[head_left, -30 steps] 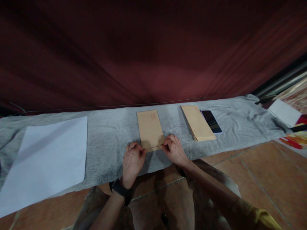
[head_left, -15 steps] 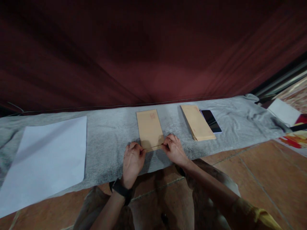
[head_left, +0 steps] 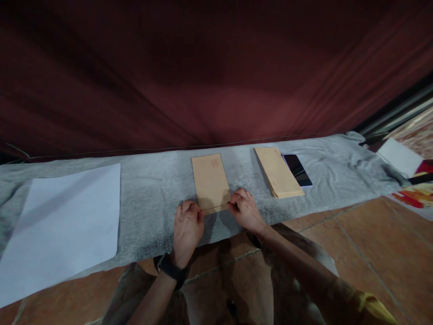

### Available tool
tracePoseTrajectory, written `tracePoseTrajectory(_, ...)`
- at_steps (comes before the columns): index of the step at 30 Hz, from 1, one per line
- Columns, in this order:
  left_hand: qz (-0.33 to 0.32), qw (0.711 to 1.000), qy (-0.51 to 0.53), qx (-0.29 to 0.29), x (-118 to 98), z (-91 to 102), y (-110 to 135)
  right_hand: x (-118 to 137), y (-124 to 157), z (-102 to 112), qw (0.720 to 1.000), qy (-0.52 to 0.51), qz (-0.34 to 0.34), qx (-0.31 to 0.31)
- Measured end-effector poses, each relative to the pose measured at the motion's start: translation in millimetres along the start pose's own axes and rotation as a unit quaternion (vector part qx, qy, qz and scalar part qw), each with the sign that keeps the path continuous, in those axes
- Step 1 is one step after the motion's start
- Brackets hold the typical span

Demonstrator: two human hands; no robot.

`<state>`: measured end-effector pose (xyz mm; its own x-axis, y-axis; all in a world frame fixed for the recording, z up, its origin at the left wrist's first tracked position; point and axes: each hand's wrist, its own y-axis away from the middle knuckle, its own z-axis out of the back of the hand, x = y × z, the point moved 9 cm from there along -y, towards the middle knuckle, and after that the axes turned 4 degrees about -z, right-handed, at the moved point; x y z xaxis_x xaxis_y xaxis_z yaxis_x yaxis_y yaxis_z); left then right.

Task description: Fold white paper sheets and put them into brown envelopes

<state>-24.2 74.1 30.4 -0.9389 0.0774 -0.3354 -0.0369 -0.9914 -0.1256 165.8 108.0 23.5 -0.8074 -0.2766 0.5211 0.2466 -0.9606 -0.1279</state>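
Note:
A tan paper envelope lies on the grey cloth straight in front of me, with faint reddish print near its far end. My left hand pinches the near left corner of it, a dark watch on that wrist. At the near right corner, my right hand has its fingers closed on the envelope as well. Between the two hands runs the near edge, where a thin fold line shows. Both sets of fingertips are partly hidden from above.
To the right a stack of tan envelopes partly covers a dark-screened phone. Large white paper sheets lie at the left on the grey cloth. A dark red curtain hangs behind; floor tiles show in front.
Almost nothing differs. Both hands keep their hold at the envelope's near corners, and the view has shifted very slightly.

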Motion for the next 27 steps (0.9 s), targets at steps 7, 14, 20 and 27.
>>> tracePoseTrajectory(7, 0.006, 1.000, -0.028, 0.006, -1.4, -0.9, 0.3, -1.2, -1.0, 0.3, 1.000, 0.003, -0.006, 0.007)
tracePoseTrajectory(14, 0.008, 0.999, -0.047, -0.005, -3.9, 2.6, 1.8, -1.6, -0.6, 2.4, 0.999, 0.027, -0.026, 0.009)
tracePoseTrajectory(20, 0.014, 0.999, -0.049, -0.007, -4.9, 3.4, 2.5, -5.4, -2.3, 3.0, 0.999, 0.016, -0.045, 0.008)
tracePoseTrajectory(27, 0.023, 0.998, -0.054, -0.009, -4.0, 2.6, 2.8, -5.9, -4.0, 4.3, 0.999, 0.010, -0.047, 0.013)
